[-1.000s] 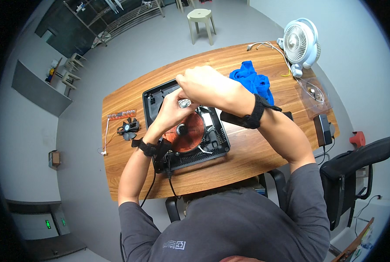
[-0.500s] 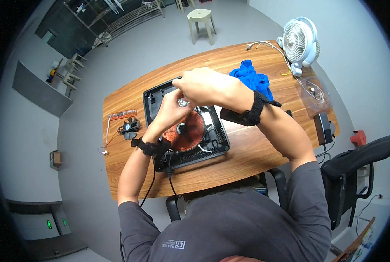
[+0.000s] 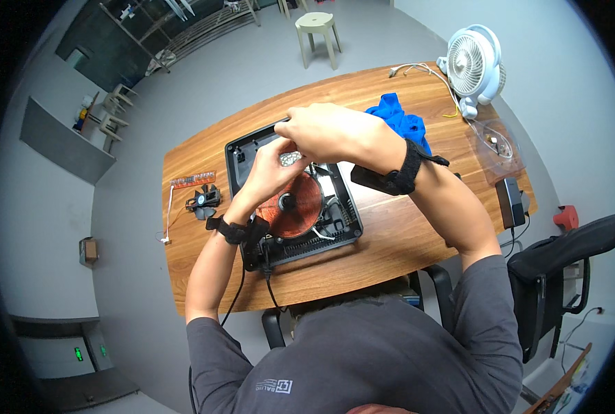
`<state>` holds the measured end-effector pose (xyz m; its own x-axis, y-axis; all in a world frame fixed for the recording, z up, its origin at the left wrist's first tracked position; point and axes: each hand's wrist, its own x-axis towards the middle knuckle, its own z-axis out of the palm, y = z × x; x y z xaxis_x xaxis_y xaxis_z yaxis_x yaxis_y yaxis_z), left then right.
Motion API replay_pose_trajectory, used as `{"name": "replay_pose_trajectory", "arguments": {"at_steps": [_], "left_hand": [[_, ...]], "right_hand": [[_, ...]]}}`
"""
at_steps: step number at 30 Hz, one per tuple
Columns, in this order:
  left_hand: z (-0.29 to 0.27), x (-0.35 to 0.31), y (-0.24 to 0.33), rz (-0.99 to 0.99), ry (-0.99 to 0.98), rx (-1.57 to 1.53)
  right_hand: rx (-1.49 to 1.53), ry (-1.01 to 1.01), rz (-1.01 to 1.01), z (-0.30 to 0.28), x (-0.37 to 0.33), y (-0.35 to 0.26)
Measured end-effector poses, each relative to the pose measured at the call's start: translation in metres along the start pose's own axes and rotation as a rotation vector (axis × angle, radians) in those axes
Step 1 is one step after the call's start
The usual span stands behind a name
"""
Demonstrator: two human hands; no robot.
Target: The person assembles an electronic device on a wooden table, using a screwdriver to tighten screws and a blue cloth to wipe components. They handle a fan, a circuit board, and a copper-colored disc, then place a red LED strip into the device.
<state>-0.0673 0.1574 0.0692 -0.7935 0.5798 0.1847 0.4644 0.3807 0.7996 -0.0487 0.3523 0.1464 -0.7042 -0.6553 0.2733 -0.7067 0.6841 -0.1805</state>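
Note:
An opened induction cooker base (image 3: 235,172) with a black tray-like housing lies on the table. Its round copper coil (image 3: 304,217) with a dark centre is exposed. Above the far part of the housing my left hand (image 3: 269,172) is closed, thumb and fingers pinched together. My right hand (image 3: 325,131) is curled over and against the left fingertips, its knuckles upward. What either hand grips is hidden. A pale, shiny patch shows between the left thumb and fingers; I cannot tell what it is. Black straps circle both wrists.
To the left lie a small black fan (image 3: 204,202) and an orange circuit strip (image 3: 192,181) with a white cable. A blue cloth (image 3: 400,124), a white desk fan (image 3: 471,65), a clear plastic tray (image 3: 490,155) and a black power adapter (image 3: 509,201) are on the right.
My right hand and wrist have shifted slightly right, and a bit more of the pale patch shows between the left fingers. The cooker stays in place.

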Motion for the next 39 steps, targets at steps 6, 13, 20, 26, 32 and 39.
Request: {"name": "replay_pose_trajectory", "arguments": {"at_steps": [6, 13, 20, 26, 32, 39], "left_hand": [[-0.002, 0.002, 0.007, -0.043, -0.053, 0.038], [-0.001, 0.002, 0.002, 0.036, -0.015, 0.039], [-0.003, 0.0, 0.009, -0.007, -0.009, 0.026], [-0.01, -0.001, 0.013, 0.047, 0.025, -0.032], [-0.021, -0.001, -0.011, 0.033, -0.172, 0.266], [-0.008, -0.008, -0.034, 0.112, -0.317, 0.497]], "right_hand": [[-0.01, -0.094, 0.178, 0.004, 0.011, -0.007], [0.038, -0.007, 0.14, 0.001, -0.001, -0.007], [0.003, -0.163, 0.062, -0.011, 0.006, -0.004], [0.017, -0.158, 0.076, -0.03, 0.006, -0.011], [0.05, -0.049, 0.11, -0.042, -0.013, -0.001], [0.047, -0.13, 0.166, -0.039, -0.024, 0.006]]}}
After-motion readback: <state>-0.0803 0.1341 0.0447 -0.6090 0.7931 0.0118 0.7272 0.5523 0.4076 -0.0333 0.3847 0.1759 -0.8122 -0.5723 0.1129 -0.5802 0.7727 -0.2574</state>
